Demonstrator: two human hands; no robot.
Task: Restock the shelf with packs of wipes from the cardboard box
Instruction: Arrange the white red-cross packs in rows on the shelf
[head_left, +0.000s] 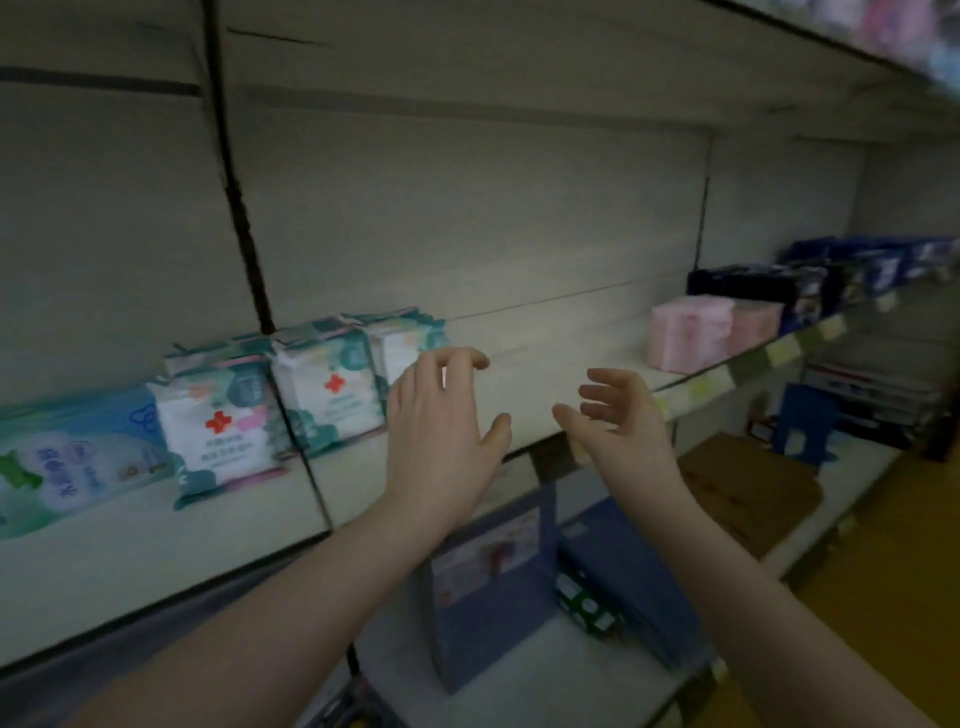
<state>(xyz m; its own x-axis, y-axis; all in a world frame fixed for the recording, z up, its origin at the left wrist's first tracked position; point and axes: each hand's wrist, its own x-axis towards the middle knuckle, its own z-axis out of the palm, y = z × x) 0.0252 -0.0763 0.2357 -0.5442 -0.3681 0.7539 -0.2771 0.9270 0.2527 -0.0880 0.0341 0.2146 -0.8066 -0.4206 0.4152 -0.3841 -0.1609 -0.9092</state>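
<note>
White-and-teal packs of wipes with a red cross (223, 423) stand in rows on the pale shelf (524, 395), with a further row (332, 395) to their right. My left hand (441, 431) hovers open just right of those packs, fingers curled, holding nothing. My right hand (621, 421) is open beside it over the bare stretch of shelf, palm facing left. A brown cardboard box (748, 493) lies on the lower shelf to the right.
A large blue-green wipes pack (72, 457) sits at far left. Pink packs (696, 332) and dark blue packs (769, 291) line the shelf to the right. Blue boxes (493, 571) and a blue bookend (805, 426) stand on the lower shelf.
</note>
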